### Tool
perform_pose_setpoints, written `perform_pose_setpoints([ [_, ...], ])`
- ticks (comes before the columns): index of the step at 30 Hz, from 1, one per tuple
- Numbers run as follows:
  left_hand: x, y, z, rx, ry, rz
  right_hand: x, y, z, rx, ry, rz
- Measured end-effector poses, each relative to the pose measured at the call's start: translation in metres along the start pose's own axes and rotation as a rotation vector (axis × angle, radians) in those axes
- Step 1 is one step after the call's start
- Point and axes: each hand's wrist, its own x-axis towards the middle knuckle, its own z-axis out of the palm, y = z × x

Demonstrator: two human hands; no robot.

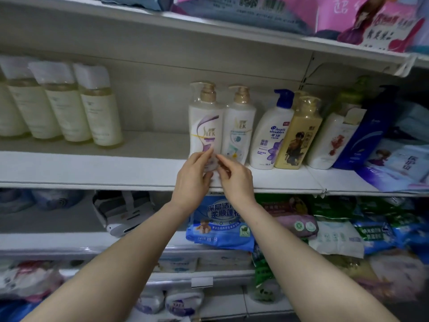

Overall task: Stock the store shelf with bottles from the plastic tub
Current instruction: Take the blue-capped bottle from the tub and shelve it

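Head view: at frame centre, both hands meet on the lower front of a white pump bottle with a purple swirl label (205, 126), which stands upright near the front edge of the middle shelf (92, 168). The left hand (192, 180) has its fingers curled against the bottle's base; the right hand (235, 180) pinches at the label with thumb and forefinger together. Just right, touching in a row: a second white pump bottle (239, 129), a blue-capped white bottle (271, 133) and a yellow bottle (299, 135). To the left of the held bottle the shelf lies bare as far as four pale cream bottles (62, 105) at upper left. Blue refill pouches (220, 224) crowd the shelf below. The plastic tub is out of frame.
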Motion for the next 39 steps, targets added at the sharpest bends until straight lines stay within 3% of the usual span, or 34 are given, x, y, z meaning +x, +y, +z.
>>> perform_pose_setpoints([
  [10,-0.027,-0.025,-0.042,-0.102,-0.001,0.015,-0.051,-0.030,0.014,-0.024,0.180,0.091],
  [19,-0.085,-0.042,-0.085,-0.083,0.037,0.003,-0.112,-0.063,0.044,-0.009,0.174,0.007],
  [30,-0.232,-0.078,-0.198,0.020,0.061,-0.172,-0.222,-0.137,0.122,0.110,-0.061,-0.013],
  [39,-0.306,-0.166,-0.299,0.073,0.072,-0.312,-0.282,-0.214,0.233,0.186,-0.260,-0.040],
])
